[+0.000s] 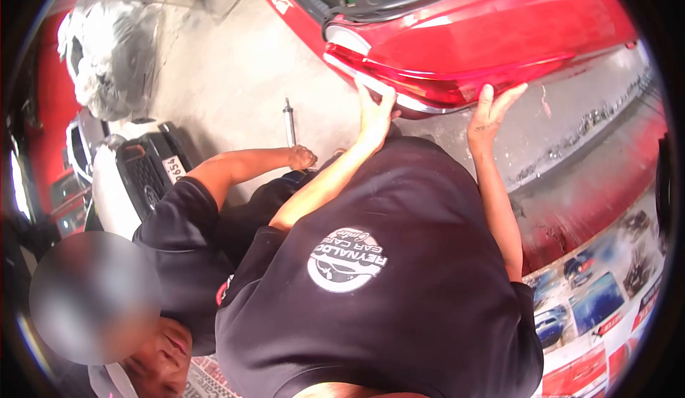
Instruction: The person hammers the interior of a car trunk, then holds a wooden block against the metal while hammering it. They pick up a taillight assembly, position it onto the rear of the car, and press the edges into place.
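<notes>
Rear corner of a red car (pixel 571 19), seen from above the wearer's own black shirt (pixel 385 305). The tail lamp (pixel 442 77) is seated at the body corner, above the concrete floor (pixel 235 77), and is met from below by both hands. The left hand (pixel 374 112) is laid with fingers together against the lamp's lower rim; whether the thumb closes behind the rim cannot be told. The right hand (pixel 492 109) is held flat, fingers extended and pressed to the underside, nothing being pinched. A co-worker's arm (pixel 250 162) is reached beneath the same corner, near a metal tool (pixel 289 119) lying on the floor. Hazards are judged as follows: if the lamp is loose, support by flat fingers alone may allow it to slip and crack on the concrete; uneven pressure from the two hands may strain its mounting; the co-worker's arm could be struck by a falling lamp.
</notes>
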